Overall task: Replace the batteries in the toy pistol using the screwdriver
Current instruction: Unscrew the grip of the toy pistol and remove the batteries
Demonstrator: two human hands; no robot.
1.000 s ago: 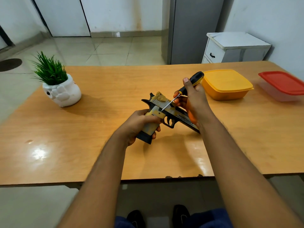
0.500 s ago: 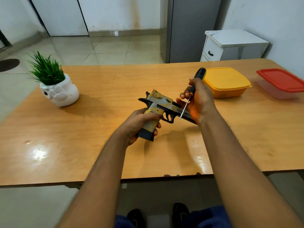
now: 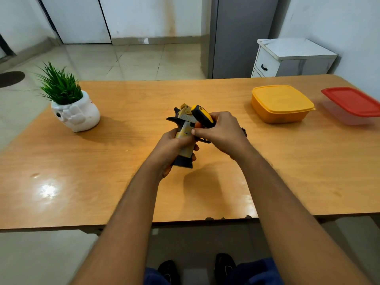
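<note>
the left hand [image 3: 174,147] grips the light, stiff gold-and-black plastic toy pistol [image 3: 185,132] by its handle above the wooden worktop [image 3: 123,171], while the right hand [image 3: 222,130] holds the yellow-and-black-handled screwdriver [image 3: 202,115] against it.

We can't see the screwdriver [image 3: 202,116] shaft or tip, only its black-yellow handle sticking out of the right hand [image 3: 223,134]. That hand covers most of the toy pistol [image 3: 184,128] barrel; just a bit of muzzle shows past the knuckles. The left hand [image 3: 171,150] wraps the grip, hiding its far side. We can't find any screw or battery cover. Red-lidded container [image 3: 352,105] is cut by the right edge. 2 shoes are partly cropped at the bottom.
</note>
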